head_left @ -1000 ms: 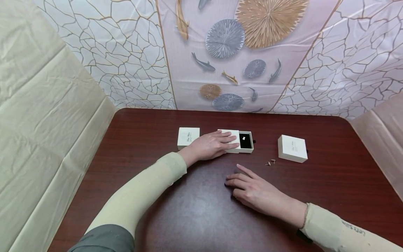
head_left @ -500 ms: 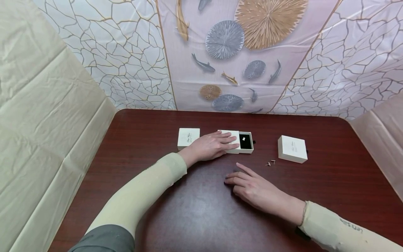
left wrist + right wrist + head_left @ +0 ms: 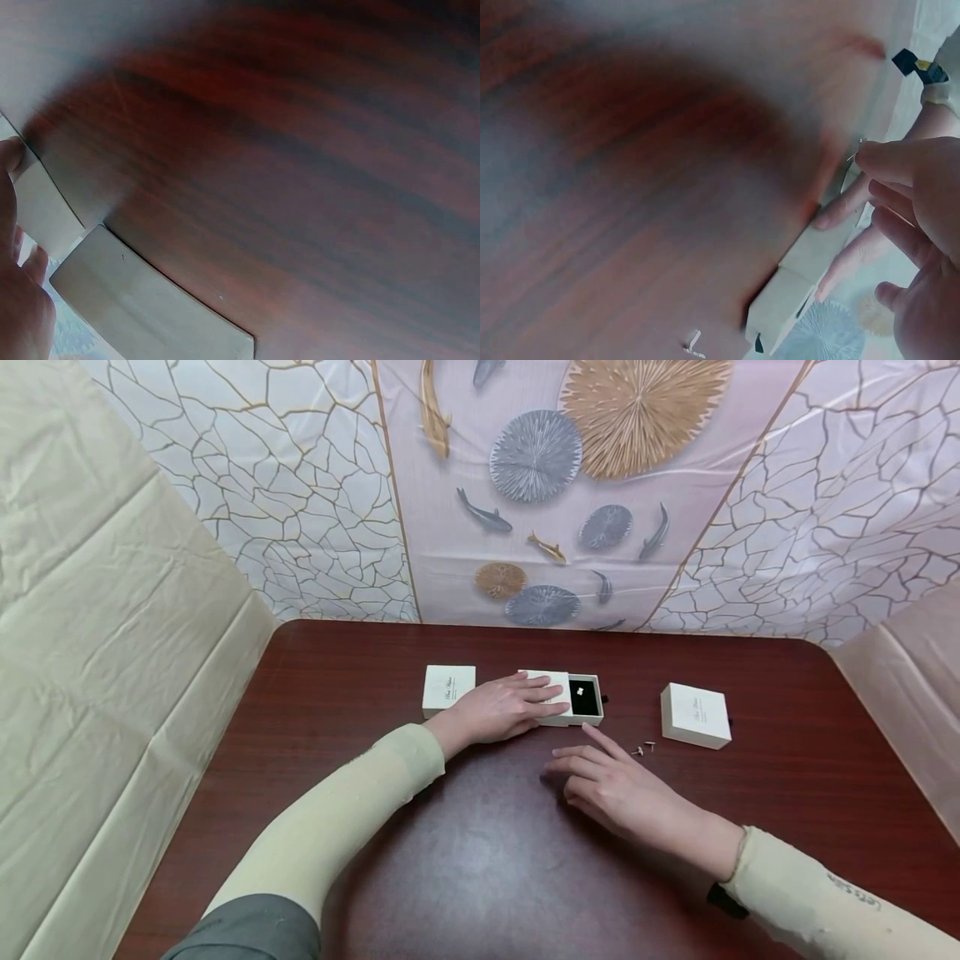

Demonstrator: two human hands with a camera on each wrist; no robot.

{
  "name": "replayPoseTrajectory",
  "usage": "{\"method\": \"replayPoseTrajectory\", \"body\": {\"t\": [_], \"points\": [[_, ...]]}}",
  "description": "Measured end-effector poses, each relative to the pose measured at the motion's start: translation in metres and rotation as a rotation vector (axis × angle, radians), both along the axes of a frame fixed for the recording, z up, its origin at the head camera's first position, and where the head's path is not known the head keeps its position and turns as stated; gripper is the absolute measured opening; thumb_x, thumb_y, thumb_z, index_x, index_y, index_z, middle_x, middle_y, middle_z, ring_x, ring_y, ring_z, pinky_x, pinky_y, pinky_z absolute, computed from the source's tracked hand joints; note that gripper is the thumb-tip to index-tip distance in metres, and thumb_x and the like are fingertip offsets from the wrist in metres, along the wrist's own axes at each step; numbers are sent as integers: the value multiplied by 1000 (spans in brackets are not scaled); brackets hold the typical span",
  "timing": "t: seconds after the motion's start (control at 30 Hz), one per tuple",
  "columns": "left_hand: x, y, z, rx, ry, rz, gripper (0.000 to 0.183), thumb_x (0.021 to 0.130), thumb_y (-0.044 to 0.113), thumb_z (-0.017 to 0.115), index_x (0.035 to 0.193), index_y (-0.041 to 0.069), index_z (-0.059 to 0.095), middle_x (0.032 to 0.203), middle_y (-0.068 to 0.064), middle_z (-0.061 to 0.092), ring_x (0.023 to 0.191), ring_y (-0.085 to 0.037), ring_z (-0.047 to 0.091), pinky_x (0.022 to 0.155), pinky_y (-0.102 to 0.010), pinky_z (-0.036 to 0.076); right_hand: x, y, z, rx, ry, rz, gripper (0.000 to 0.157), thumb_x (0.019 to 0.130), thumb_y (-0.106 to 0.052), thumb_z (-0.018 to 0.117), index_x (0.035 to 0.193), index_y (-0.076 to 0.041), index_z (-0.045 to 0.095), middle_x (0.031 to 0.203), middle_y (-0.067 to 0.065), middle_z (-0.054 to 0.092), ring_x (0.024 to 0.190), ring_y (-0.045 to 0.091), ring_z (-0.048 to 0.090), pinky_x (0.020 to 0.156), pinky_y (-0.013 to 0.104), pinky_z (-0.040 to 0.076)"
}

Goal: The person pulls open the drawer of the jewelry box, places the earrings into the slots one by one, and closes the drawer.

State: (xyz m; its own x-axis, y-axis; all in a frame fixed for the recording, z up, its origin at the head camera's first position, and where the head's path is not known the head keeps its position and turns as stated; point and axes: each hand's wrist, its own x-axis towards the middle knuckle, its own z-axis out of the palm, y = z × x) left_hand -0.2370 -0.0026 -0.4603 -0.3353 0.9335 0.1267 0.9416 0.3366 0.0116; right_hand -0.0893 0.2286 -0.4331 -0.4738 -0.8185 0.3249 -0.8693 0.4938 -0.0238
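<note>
- My left hand (image 3: 504, 706) lay with straight fingers across the sleeve (image 3: 553, 677) of the middle box, steadying it without a grip; its drawer (image 3: 591, 703) stood partly out to the right, a small white piece (image 3: 581, 692) on the dark lining.
- My right hand (image 3: 626, 792) was just in front of that drawer, thumb and fingertip drawn together; they seemed to pinch a tiny metallic stud (image 3: 860, 142), though it was too small and blurred to be certain.
- I judged this the step of bringing the stud to the drawer; the next move called for a short reach and a careful release.
- Only the right wrist view showed that pinch; the head view hid it beneath my hand.
- Only the head view showed the lining, plus two loose studs (image 3: 638, 751) near the right-hand box (image 3: 695, 715).
</note>
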Motion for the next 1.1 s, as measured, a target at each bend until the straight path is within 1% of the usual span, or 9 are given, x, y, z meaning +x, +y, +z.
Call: {"method": "replayPoseTrajectory", "body": {"t": [0.07, 0.1, 0.27, 0.33, 0.6, 0.8, 1.03, 1.1], "points": [[0, 0, 1, 0, -11, 0, 51, 110, 24, 62, 160, 26, 53, 165, -3, 48, 157, -24, 39, 129, -44, 31, -2, 1, 3, 1, 15, -6, 12, 85, -11, 83, 90, -12, 72, 126, 6, 73, 128, 29, 66, 124, 62, 31], [0, 0, 1, -1, -15, 0, 51, 110, 24, 62, 160, 26, 53, 165, -3, 48, 157, -24, 39, 129, -44, 31, -3, 2, 4, 4, 21, -8, 11, 86, -11, 83, 89, -12, 72, 127, 6, 73, 128, 29, 66, 124, 62, 31], [0, -1, 1, -5, -19, -2, 52, 109, 23, 62, 160, 26, 53, 166, -3, 47, 157, -24, 39, 129, -45, 31, -7, 5, 10, 7, 34, -23, 12, 86, -12, 83, 90, -12, 71, 128, 7, 73, 130, 31, 65, 132, 54, 18], [0, -1, 1, -6, -17, -3, 52, 109, 23, 62, 160, 26, 53, 166, -3, 47, 157, -24, 39, 129, -45, 31, -8, 6, 13, 5, 36, -30, 14, 85, -11, 83, 90, -12, 70, 130, 8, 72, 130, 32, 65, 133, 53, 15], [0, 0, 1, -10, -30, 4, 50, 110, 24, 61, 160, 26, 54, 167, -3, 46, 158, -24, 38, 129, -44, 30, -15, 9, 24, 4, 53, -79, 14, 84, -7, 84, 91, -11, 72, 135, 12, 70, 130, 35, 63, 132, 55, 17], [0, 0, 1, -7, -29, 9, 51, 110, 23, 61, 160, 26, 53, 167, -2, 45, 158, -23, 37, 129, -44, 30, -22, 12, 27, -36, 38, -98, 11, 89, -8, 78, 93, -11, 68, 137, 14, 70, 130, 34, 64, 132, 54, 17], [0, 0, 1, 3, -24, 5, 53, 109, 22, 62, 161, 27, 52, 166, -3, 47, 157, -23, 39, 129, -44, 31, -31, 17, 32, -68, 16, -110, 23, 81, 1, 86, 93, -10, 68, 139, 17, 68, 129, 37, 62, 130, 58, 21], [0, -1, 0, 6, -21, 1, 53, 109, 22, 62, 161, 26, 52, 166, -3, 47, 157, -24, 39, 129, -45, 31, -34, 17, 33, -74, 0, -121, 23, 82, 2, 86, 93, -10, 69, 139, 17, 68, 127, 38, 63, 129, 61, 23]]}}
